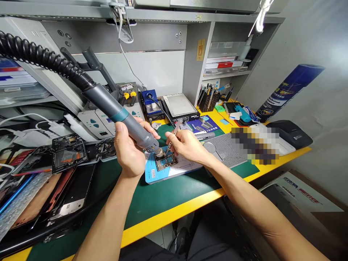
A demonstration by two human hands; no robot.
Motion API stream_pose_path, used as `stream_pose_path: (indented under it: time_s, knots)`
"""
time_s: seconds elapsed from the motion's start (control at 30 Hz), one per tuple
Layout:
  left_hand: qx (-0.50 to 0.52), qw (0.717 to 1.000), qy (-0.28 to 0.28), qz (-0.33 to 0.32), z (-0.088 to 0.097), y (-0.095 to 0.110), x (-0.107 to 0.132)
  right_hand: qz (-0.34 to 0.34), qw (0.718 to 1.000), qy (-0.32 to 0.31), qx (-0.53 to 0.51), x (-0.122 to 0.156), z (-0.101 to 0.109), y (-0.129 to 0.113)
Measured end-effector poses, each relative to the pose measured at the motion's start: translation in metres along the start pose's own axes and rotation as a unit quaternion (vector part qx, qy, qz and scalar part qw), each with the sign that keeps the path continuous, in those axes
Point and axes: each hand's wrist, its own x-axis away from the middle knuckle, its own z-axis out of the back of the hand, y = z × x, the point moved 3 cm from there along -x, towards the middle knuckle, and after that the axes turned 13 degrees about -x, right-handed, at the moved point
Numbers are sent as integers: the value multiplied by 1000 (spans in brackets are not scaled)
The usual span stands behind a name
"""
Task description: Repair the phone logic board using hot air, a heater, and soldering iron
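Note:
My left hand (129, 148) is wrapped round the grey hot-air handpiece (119, 113), whose black ribbed hose (40, 58) runs up to the left. The metal nozzle (160, 152) points down at a small circuit board (166, 161) lying on a blue mat (152, 174). Pinched in my right hand (187, 145) are thin tweezers (172, 139), tips down at the board just right of the nozzle.
Opened phones and screens (67, 152) are piled at the left on the green mat (163, 195) with its yellow edge. Rework stations (98, 121) stand behind, with a perforated metal plate (225, 148), a tool holder (208, 101) and a blue spray can (288, 92) to the right.

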Motion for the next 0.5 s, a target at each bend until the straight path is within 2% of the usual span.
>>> stream_pose_path:
  time_s: [0.5]
  knots:
    - [-6,1000,4,12,0,1,0,-6,1000,-4,-3,-1,1,0]
